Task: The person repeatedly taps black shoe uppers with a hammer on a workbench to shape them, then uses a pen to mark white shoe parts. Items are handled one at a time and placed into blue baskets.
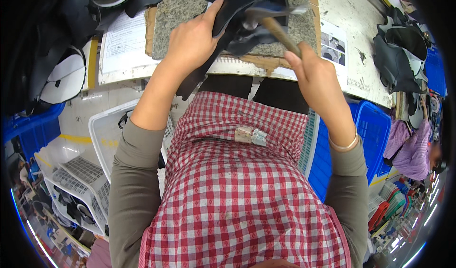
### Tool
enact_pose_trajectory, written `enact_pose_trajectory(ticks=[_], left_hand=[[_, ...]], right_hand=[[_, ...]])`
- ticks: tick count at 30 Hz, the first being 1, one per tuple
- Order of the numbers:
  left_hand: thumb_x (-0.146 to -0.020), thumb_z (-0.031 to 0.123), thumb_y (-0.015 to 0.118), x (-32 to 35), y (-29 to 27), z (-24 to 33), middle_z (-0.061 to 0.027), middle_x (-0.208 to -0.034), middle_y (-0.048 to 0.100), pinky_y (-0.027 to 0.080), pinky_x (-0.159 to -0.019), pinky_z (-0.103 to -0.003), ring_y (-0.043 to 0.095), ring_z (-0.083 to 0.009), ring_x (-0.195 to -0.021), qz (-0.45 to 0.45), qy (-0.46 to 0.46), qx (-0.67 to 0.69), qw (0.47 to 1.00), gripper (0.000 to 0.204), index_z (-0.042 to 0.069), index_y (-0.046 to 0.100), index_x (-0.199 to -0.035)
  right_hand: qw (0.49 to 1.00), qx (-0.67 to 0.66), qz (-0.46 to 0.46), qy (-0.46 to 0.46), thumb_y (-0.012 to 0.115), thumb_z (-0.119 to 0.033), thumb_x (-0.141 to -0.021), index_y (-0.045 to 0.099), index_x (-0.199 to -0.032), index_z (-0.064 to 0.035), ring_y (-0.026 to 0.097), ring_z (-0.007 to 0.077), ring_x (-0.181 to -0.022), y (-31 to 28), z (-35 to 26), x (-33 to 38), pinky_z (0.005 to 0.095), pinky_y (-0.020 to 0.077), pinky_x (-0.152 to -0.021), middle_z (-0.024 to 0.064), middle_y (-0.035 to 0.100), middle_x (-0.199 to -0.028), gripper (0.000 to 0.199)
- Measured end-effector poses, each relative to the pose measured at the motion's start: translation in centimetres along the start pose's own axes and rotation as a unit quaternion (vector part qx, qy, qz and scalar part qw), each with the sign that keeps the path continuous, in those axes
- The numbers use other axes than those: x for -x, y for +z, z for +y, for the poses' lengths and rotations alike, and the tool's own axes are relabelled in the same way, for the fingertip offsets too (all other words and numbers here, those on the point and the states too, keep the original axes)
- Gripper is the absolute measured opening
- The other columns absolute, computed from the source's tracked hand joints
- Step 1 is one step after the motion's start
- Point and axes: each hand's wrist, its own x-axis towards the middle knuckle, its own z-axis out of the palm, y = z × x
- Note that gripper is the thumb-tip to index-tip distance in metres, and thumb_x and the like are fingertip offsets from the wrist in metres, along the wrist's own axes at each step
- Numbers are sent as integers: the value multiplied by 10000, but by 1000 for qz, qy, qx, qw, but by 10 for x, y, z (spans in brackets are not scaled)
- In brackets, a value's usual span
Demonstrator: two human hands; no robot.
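Observation:
My left hand (195, 39) rests at the left edge of a black leather-like piece (240, 2), its index finger stretched along it. The thumb is hidden, and the hand seems to grip the folded edge. The piece lies on a speckled grey stone slab (183, 9), with one dark strip hanging over the table's front edge. In my right hand (319, 75) is a hammer (281, 35), held by its wooden handle. Its metal head is blurred and hovers over the black piece; I cannot tell whether it touches.
Printed sheets (124, 45) lie left of the slab, and a picture sheet (334, 42) right. Black and white pieces (401, 49) pile up at the right; more (61, 78) hang at the left. Below stand a white crate (102, 125) and a blue crate (373, 135). A person in purple (411, 147) is farther right.

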Motion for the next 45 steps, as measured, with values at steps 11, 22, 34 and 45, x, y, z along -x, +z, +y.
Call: enact_pose_trajectory(ticks=[11,22,34,45], left_hand=[[-866,206,660,-82,-129,41,-58,-999,625,458,-882,-450,585,-282,-989,85,366,-284,882,186,125,707,-1027],[-778,394,867,-41,-7,62,-212,-1640,277,239,-1236,-635,161,-454,-1558,-73,255,-34,964,1045,191,283,-1621],[-749,-177,511,-83,-28,21,-107,-1260,667,540,-1020,-395,652,-301,-1194,37,281,63,957,624,135,692,-1259],[-943,152,697,-161,-34,20,-126,-1085,719,534,-893,-392,693,-329,-1012,-54,262,162,950,285,157,728,-1226]], right_hand=[[991,-37,79,-105,557,-400,-1059,560,-922,9,653,431,-574,-41,-3,26,481,510,-513,211,613,-604,431],[995,-66,48,54,569,-355,-1061,559,-910,30,645,522,-671,31,50,26,570,505,-567,304,625,-665,413],[997,-62,21,33,544,-373,-1071,559,-942,13,641,479,-619,-35,39,17,515,508,-539,243,618,-623,407],[995,-79,47,-26,550,-387,-1068,577,-969,8,659,431,-590,-35,48,-12,489,501,-509,219,622,-632,408]])
